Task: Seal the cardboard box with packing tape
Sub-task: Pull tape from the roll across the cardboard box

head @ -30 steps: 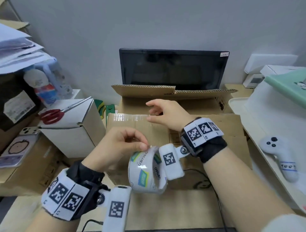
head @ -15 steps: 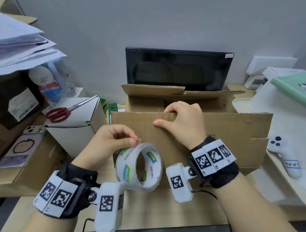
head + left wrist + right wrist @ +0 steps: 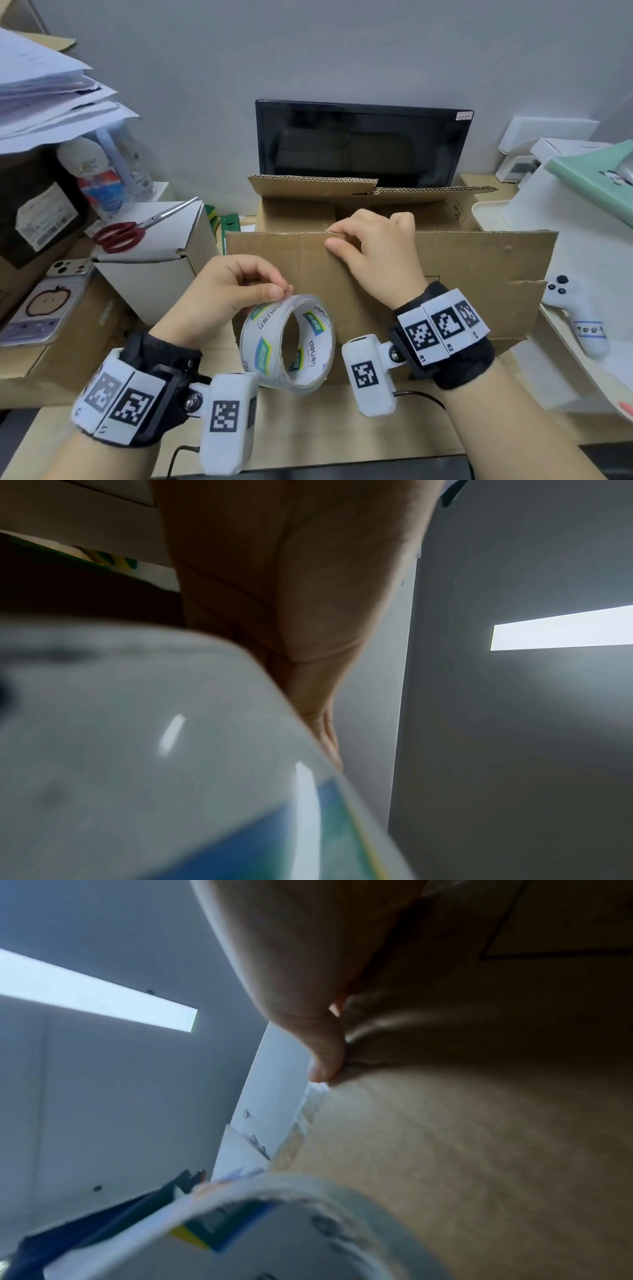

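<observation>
**Box on edge, tape roll ready — get the seam up first**

Brown cardboard box (image 3: 445, 291) standing on edge near the middle of the tabletop (image 3: 342, 425), broad face toward the front edge. Right hand (image 3: 373, 250) hooked over its top edge, fingers (image 3: 404, 222) curled behind, thumb flat on the near face: firm hold on the box. Left hand (image 3: 222, 294) pinching the roll of clear packing tape with blue-green printed core (image 3: 287, 342) at its top rim, thumb and forefinger narrow; roll hanging just in front of the box, close to touching. Cannot tell whether a free tape end is lifted.

Doing it well, by judgement:
- Lay the box so the flap seam faces up before any tape goes on.
- Keep right hand pressing flaps shut, edges butted, no gap.
- Start tape past the end, down the side wall.
- Pull taut, centre on seam, rub flat.
- Red-handled scissors (image 3: 120, 234) on the white carton (image 3: 154, 274) toward the left edge: reachable for the cut.

Risk: tape folding onto itself if slack.
</observation>
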### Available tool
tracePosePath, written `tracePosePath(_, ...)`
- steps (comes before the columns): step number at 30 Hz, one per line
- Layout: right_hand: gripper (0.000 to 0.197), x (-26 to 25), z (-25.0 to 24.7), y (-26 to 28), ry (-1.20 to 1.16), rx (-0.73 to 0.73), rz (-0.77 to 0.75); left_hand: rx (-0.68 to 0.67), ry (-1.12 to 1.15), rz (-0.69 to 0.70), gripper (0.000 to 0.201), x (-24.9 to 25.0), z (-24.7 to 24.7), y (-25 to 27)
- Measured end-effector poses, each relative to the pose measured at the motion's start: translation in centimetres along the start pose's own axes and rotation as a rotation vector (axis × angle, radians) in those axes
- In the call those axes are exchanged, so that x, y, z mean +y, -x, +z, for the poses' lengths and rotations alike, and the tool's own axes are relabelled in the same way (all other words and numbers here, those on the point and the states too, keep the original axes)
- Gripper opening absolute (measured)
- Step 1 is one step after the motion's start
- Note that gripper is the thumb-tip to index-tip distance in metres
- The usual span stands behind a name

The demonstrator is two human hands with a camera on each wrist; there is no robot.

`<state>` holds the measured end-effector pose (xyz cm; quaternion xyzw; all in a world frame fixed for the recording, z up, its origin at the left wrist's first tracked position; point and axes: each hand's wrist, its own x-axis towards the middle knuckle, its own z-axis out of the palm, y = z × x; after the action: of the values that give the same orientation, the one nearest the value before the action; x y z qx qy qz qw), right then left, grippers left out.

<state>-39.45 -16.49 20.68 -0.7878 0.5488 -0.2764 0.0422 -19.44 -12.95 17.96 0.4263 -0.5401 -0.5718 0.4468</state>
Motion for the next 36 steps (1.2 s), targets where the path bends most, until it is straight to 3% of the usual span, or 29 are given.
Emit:
tracePosePath(1, 0.02, -0.1, -0.4, 0.0, 0.001, -0.041, 0.019, -0.016, 0.0, 0.009, 0.013, 0.1, 0.2, 0.1)
tracePosePath(4, 0.017, -0.5, -1.5, -0.7, -0.042, -0.146, 0.094, -0.028, -0.022, 0.012, 0.041, 0.3, 0.0, 0.2)
tracePosePath(8, 0.015, -0.6, -2.3, -1.4, -0.06, -0.211, 0.138, -0.041, -0.054, -0.005, 0.025, 0.9, 0.3, 0.3)
tracePosePath(11, 0.017, -0.6, -1.8, -0.5, -0.076, -0.116, 0.059, -0.036, -0.137, 0.018, 0.016, 1.4, 1.2, 0.4)
tracePosePath(15, 0.02, 0.0, -1.6, 1.8, -0.337, 0.116, -0.127, -0.072, -0.211, 0.079, 0.017, 2.7, 2.4, 0.3)
tracePosePath(17, 0.018, 0.2, -2.2, 3.1, -0.432, 0.194, -0.205, -0.028, -0.224, 0.116, 0.015, 3.4, 2.9, 0.0)
tracePosePath(19, 0.04, 0.5, -3.1, 4.5, -0.539, 0.12, -0.274, 0.06, -0.243, 0.158, 0.014, 4.1, 3.5, -0.4)
tracePosePath(21, 0.056, 0.5, -3.5, 5.6, -0.574, -0.058, -0.347, 0.162, -0.222, 0.188, 0.005, 4.9, 4.0, -0.8)
tracePosePath(24, 0.05, 0.4, -2.6, 6.2, -0.376, -0.173, -0.391, 0.217, -0.185, 0.227, 0.005, 6.4, 4.7, -1.7)
tracePosePath(26, 0.046, 0.6, -2.2, 6.5, -0.315, -0.102, -0.358, 0.209, -0.223, 0.249, 0.01, 7.0, 5.5, -2.3)
tracePosePath(29, 0.031, 0.9, -2.8, 6.9, -0.491, 0.0, -0.192, 0.217, -0.317, 0.281, 0.012, 7.7, 6.2, -3.4)
tracePosePath(36, 0.016, 2.3, -4.9, 9.3, -1.071, -0.176, 0.144, 0.315, -0.31, 0.383, 0.013, 9.6, 5.6, -5.3)
